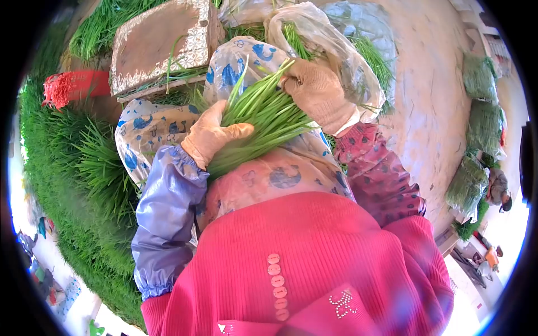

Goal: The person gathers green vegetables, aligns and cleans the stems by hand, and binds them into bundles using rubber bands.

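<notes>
across the apron (283, 176), greens (266, 115) lie aslant; the gloved left hand (210, 135) grips them, thumb on top, while the gloved right hand (320, 92) has curled fingers pinching stalks. beyond the knees i see a board (159, 42).

A ribbed pink sweater (328, 246) has round pink buttons (274, 269) and a shiny stone motif (343, 304). A see-through apron (249, 190) bears blue whales (284, 176). The left sleeve cover (166, 207) is glossy lavender, gathered at both ends; the right sleeve cover (381, 171) is dark pink with dark spots. The left glove (210, 134) is pale tan, the right glove (319, 95) tan and textured.
</notes>
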The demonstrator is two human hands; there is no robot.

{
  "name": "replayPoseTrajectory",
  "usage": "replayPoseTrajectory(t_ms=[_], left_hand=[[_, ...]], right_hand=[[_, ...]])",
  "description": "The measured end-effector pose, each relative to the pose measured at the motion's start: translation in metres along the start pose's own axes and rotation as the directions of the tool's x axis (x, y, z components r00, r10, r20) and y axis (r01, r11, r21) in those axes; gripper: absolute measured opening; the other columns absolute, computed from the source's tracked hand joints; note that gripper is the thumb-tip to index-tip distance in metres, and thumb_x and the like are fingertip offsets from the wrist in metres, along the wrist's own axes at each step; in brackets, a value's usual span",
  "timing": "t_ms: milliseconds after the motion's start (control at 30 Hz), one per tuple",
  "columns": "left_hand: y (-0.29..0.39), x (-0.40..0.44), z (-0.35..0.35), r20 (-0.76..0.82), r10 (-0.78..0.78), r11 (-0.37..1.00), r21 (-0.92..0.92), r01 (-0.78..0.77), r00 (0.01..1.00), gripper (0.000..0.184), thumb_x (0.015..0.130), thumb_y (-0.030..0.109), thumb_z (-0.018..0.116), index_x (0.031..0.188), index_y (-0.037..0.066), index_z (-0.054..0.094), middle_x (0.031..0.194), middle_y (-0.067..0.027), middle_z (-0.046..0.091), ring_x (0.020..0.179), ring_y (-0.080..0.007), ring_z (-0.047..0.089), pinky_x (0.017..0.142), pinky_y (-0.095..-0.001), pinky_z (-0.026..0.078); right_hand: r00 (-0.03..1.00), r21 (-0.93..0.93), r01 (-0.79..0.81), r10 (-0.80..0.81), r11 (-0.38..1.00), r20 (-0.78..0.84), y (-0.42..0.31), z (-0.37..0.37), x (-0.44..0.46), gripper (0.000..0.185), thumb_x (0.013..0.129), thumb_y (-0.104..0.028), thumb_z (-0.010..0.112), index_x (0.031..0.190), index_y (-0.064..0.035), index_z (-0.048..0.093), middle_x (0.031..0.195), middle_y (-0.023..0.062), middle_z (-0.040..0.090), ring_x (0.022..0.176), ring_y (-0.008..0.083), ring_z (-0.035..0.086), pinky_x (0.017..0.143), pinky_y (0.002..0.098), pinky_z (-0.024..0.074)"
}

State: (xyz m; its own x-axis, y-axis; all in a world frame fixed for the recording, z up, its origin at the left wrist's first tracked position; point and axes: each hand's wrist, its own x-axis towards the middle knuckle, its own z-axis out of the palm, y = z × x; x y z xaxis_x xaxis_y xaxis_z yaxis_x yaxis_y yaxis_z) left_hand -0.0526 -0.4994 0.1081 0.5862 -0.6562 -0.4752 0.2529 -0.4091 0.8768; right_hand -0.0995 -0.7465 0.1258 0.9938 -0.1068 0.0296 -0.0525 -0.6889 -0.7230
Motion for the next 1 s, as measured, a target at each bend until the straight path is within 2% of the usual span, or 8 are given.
replayPoseTrajectory(t_ms=[133, 167, 300, 433, 667, 800, 933, 1000], left_hand=[[0.007, -0.011, 0.007, -0.012, -0.059, 0.928, -0.369, 0.05, 0.998, 0.05, 0.084, 0.02, 0.074, 0.122, -0.002, 0.052, 0.11, -0.006, 0.062, 0.098, -0.0147, 0.058, 0.089, -0.0282, 0.047], [0.007, -0.014, 0.007, -0.045, -0.053, 0.916, -0.4, 0.03, 0.998, 0.048, 0.084, 0.02, 0.074, 0.122, -0.001, 0.053, 0.109, -0.0048, 0.062, 0.097, -0.0137, 0.058, 0.088, -0.0277, 0.047], [0.01, -0.022, 0.006, -0.07, -0.036, 0.844, -0.536, -0.007, 0.997, 0.041, 0.085, 0.021, 0.073, 0.12, 0.005, 0.057, 0.107, -0.0004, 0.062, 0.094, -0.0107, 0.057, 0.087, -0.027, 0.046], [0.011, -0.02, 0.009, -0.099, -0.016, 0.827, -0.561, -0.043, 0.995, 0.038, 0.089, 0.021, 0.068, 0.123, 0.006, 0.058, 0.11, -0.0001, 0.063, 0.096, -0.0114, 0.058, 0.089, -0.0277, 0.045], [-0.001, -0.027, 0.006, -0.25, -0.055, 0.731, -0.67, -0.132, 0.967, 0.037, 0.093, 0.018, 0.061, 0.129, 0.007, 0.054, 0.118, -0.0064, 0.063, 0.105, -0.0186, 0.06, 0.094, -0.0334, 0.049], [-0.009, -0.025, 0.011, -0.22, -0.086, 0.69, -0.716, -0.101, 0.972, 0.039, 0.095, 0.022, 0.059, 0.13, 0.007, 0.053, 0.118, -0.0074, 0.063, 0.105, -0.02, 0.061, 0.091, -0.0359, 0.051], [-0.012, -0.022, 0.011, -0.221, -0.091, 0.725, -0.684, -0.087, 0.971, 0.04, 0.096, 0.024, 0.057, 0.131, 0.006, 0.052, 0.119, -0.008, 0.062, 0.104, -0.0202, 0.061, 0.091, -0.0357, 0.051], [-0.011, -0.022, 0.012, -0.239, -0.091, 0.74, -0.666, -0.095, 0.967, 0.04, 0.096, 0.025, 0.056, 0.132, 0.006, 0.052, 0.12, -0.0082, 0.061, 0.104, -0.0201, 0.062, 0.091, -0.0354, 0.051]], right_hand=[[0.97, -0.087, -0.034, 0.012, 0.996, -0.243, 0.03, -0.017, 0.007, 0.014, 0.084, -0.019, 0.061, 0.091, -0.0082, 0.067, 0.074, 0.0088, 0.066, 0.071, 0.0297, 0.066, 0.063, 0.0388, 0.0497], [0.94, 0.11, -0.206, 0.228, 0.972, -0.255, 0.04, -0.028, 0.007, 0.014, 0.086, -0.018, 0.059, 0.09, -0.0075, 0.067, 0.071, 0.0089, 0.066, 0.069, 0.0265, 0.066, 0.061, 0.0381, 0.0496], [0.87, 0.147, -0.493, 0.485, 0.857, 0.087, 0.059, -0.075, -0.007, 0.021, 0.086, -0.015, 0.061, 0.104, -0.0058, 0.065, 0.08, 0.0123, 0.069, 0.076, 0.019, 0.067, 0.067, 0.0347, 0.0511], [0.964, 0.331, -0.108, 0.018, 0.937, 0.264, 0.044, -0.05, -0.022, 0.05, 0.079, -0.001, 0.06, 0.129, -0.0003, 0.051, 0.1, 0.0088, 0.066, 0.089, 0.0168, 0.061, 0.081, 0.0284, 0.0501], [0.885, 0.422, -0.382, 0.193, 0.822, 0.424, 0.02, -0.023, -0.007, 0.037, 0.083, -0.004, 0.061, 0.121, -0.0025, 0.059, 0.088, 0.0046, 0.067, 0.079, 0.0103, 0.06, 0.075, 0.0261, 0.0493], [0.863, 0.633, -0.505, 0.359, 0.587, 0.356, 0.025, -0.013, -0.016, 0.029, 0.087, -0.006, 0.06, 0.115, -0.0022, 0.064, 0.087, 0.0024, 0.067, 0.078, 0.0073, 0.059, 0.073, 0.0223, 0.0479], [0.882, 0.596, -0.459, 0.419, 0.659, 0.216, 0.02, -0.011, -0.024, 0.022, 0.088, -0.007, 0.06, 0.108, -0.0039, 0.067, 0.089, 0.0023, 0.069, 0.078, 0.0081, 0.062, 0.073, 0.0238, 0.0492], [0.86, 0.847, -0.366, 0.488, 0.385, 0.15, 0.028, -0.001, -0.027, 0.021, 0.089, -0.006, 0.06, 0.109, -0.002, 0.066, 0.091, 0.0044, 0.069, 0.08, 0.0099, 0.063, 0.075, 0.0241, 0.0506]])
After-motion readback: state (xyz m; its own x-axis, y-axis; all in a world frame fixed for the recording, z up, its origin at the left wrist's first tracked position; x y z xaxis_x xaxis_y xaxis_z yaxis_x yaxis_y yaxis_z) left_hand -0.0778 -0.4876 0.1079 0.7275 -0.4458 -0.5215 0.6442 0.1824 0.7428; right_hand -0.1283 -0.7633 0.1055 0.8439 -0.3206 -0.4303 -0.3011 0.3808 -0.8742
